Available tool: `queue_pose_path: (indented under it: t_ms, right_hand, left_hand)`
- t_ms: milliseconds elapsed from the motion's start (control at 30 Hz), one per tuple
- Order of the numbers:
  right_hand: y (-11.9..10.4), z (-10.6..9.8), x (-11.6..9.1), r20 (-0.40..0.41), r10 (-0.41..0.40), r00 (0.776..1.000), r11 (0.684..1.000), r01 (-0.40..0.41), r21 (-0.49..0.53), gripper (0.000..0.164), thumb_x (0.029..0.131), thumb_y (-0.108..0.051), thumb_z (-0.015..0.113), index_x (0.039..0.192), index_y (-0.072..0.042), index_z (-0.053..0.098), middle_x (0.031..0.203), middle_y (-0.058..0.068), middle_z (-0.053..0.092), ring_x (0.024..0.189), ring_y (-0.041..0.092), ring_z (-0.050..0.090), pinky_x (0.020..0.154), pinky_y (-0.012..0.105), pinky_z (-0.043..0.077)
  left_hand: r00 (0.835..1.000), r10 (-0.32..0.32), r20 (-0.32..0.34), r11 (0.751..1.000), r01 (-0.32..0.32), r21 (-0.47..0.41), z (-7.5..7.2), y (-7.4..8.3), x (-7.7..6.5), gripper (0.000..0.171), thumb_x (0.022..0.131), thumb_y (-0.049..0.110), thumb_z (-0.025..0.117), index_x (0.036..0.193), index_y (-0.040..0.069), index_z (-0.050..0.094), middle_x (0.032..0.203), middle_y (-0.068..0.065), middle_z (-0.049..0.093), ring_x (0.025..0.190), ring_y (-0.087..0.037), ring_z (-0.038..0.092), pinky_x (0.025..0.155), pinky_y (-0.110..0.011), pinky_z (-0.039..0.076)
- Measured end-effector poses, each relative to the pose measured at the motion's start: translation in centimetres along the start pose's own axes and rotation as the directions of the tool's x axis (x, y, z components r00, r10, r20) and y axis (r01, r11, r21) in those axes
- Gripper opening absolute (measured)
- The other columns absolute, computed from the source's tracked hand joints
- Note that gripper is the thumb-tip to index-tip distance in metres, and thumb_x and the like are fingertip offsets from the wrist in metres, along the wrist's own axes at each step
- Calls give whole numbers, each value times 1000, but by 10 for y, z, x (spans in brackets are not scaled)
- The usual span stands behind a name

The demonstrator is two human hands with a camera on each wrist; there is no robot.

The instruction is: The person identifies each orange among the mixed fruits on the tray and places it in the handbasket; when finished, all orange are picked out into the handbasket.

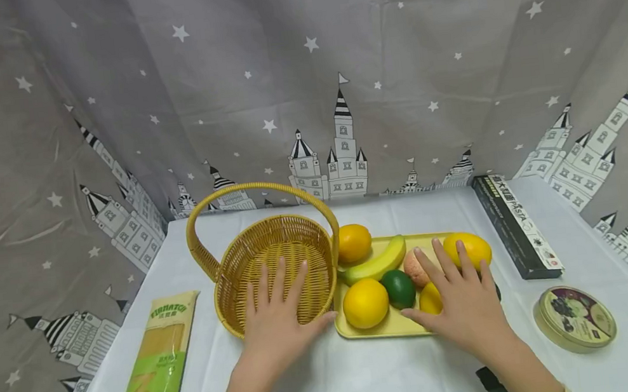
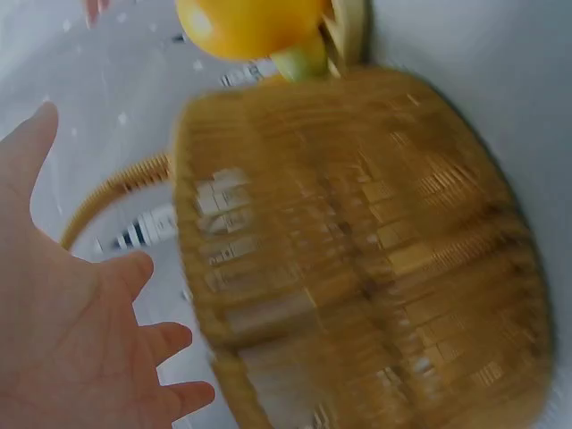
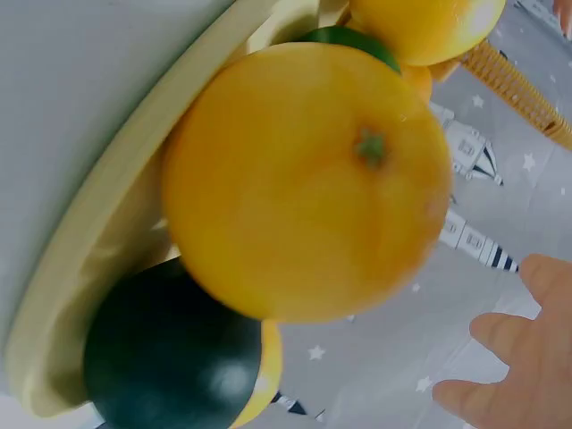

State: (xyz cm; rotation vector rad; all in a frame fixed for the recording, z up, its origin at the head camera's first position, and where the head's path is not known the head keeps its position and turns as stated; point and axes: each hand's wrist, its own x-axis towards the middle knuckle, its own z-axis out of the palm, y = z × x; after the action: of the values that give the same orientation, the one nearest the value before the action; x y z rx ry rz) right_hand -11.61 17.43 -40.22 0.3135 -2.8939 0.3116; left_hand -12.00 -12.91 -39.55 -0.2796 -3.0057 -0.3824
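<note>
My left hand [image 1: 277,324] is spread above the front of a woven basket [image 1: 239,248], fingers straight, holding nothing. The basket has a tall arched handle [image 1: 258,186], and only its woven floor shows inside. To the right, my right hand [image 1: 466,304] spreads over a yellow tray [image 1: 382,331], also holding nothing. On the tray lie a banana [image 1: 378,262], a yellow lemon-like fruit [image 1: 365,303], a green fruit [image 1: 398,288], a pinkish round fruit [image 1: 415,268] and several other fruits. An orange [image 3: 313,188] and a dark green fruit [image 3: 174,349] look large in the right wrist view.
A pack of noodles [image 1: 156,366] lies at the left. On the right are a black pasta box [image 1: 515,226] and a round tin [image 1: 574,319]. A grey curtain [image 1: 224,103] printed with castles and stars hangs behind the white table [image 1: 368,382].
</note>
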Motion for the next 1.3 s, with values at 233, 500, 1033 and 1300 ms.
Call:
queue_pose_path:
  t_ms: [233, 500, 1033, 1300]
  right_hand:
    - [13, 1, -8, -5, 45, 999, 998, -45, 53, 100, 76, -76, 58, 154, -22, 26, 159, 14, 18, 140, 50, 11, 106, 70, 16]
    - [20, 7, -16, 16, 86, 996, 991, -87, 100, 101, 76, -69, 65, 152, -14, 30, 156, 19, 24, 134, 54, 22, 97, 72, 29]
    - [17, 22, -24, 61, 144, 988, 959, -155, 236, 79, 76, -37, 81, 140, -6, 48, 139, 22, 45, 113, 43, 46, 91, 62, 43]
    - [19, 26, -26, 10, 135, 991, 955, -133, 265, 76, 72, -30, 83, 135, 0, 52, 129, 24, 52, 107, 46, 50, 92, 60, 42]
  left_hand:
    - [994, -113, -12, 988, 111, -109, -1, -37, -13, 94, 83, 77, 43, 156, 28, 11, 160, -14, -3, 143, -40, -12, 111, -64, -6]
    - [948, -307, 79, 923, 317, -218, -5, -79, -27, 101, 87, 72, 44, 156, 16, -3, 156, -26, -12, 139, -51, -12, 107, -70, -5]
    - [949, -271, 160, 691, 308, -654, 14, -93, -32, 82, 98, 27, 56, 153, 3, 0, 153, -30, -5, 141, -49, -2, 110, -65, 8]
    - [935, -334, 122, 576, 305, -759, 27, -91, -35, 77, 93, 16, 63, 152, 5, 14, 154, -29, 2, 139, -53, 8, 112, -61, 14]
